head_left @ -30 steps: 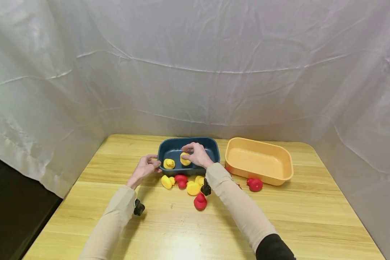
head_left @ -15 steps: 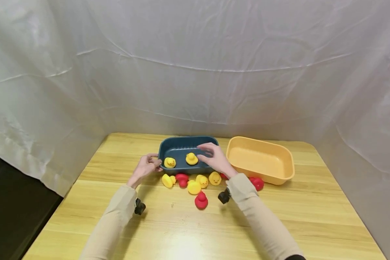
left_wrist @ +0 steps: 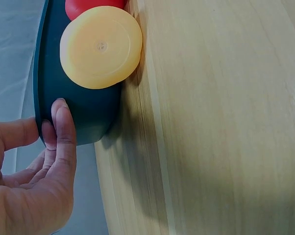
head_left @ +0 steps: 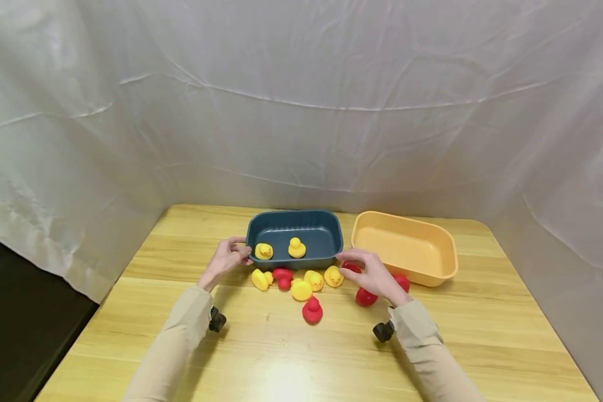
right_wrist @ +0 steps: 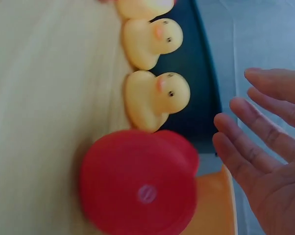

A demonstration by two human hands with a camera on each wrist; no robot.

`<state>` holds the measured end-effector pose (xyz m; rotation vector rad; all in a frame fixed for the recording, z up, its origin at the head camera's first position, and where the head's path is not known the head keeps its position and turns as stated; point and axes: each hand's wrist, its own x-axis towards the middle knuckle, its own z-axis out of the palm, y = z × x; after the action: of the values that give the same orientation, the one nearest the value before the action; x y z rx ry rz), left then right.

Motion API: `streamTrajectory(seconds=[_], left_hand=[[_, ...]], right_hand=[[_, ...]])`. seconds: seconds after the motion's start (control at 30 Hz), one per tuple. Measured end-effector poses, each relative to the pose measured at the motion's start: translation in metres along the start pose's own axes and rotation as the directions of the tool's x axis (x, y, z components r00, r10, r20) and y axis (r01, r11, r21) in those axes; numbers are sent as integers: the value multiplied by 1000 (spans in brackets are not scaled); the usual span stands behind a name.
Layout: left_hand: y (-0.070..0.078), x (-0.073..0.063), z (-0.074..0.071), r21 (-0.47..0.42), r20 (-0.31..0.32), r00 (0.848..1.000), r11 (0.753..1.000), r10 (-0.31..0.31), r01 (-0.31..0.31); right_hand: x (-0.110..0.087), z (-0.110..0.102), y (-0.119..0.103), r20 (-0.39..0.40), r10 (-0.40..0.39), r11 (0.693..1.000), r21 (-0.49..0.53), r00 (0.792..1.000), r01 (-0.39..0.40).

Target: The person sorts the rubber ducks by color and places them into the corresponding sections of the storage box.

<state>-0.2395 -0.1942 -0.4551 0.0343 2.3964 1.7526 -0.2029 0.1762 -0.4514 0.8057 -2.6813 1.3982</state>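
At the dark blue tub, my left hand pinches the near left corner of the rim between thumb and fingers, as the left wrist view confirms. Inside this tub sit two yellow rubber ducks, one at the left and one nearer the middle. My right hand hovers with spread fingers and holds nothing. Around and partly beneath it lie red rubber ducks, including one on its side. The nearest yellow duck sits just left of its fingertips.
An orange tub stands right of the blue one. Several yellow and red ducks lie along the blue tub's front, with a red duck closest to me. Behind the wooden table hangs a pale curtain.
My right hand has let go of a yellow duck inside the blue tub, then moved out rightward and toward me, over the red ducks. The left hand has stayed on the rim.
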Motion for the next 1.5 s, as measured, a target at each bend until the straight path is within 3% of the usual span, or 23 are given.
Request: streamTrajectory(seconds=[0.5,0.87,1.23,1.5], left_hand=[[-1,1,0,4,-2,1000,1000,-1,1],[2,-1,1,-8,3,1000,1000,-10,10],[3,-2,1,-3,7,1000,1000,-21,21],[3,-2,1,-16,9,1000,1000,-20,20]], right_hand=[[-4,11,12,32,-90,975,-201,995,95],[-4,17,9,36,-29,965,-260,999,38],[-4,18,12,61,-18,960,-276,998,35],[-4,19,16,84,-48,922,-379,995,76]])
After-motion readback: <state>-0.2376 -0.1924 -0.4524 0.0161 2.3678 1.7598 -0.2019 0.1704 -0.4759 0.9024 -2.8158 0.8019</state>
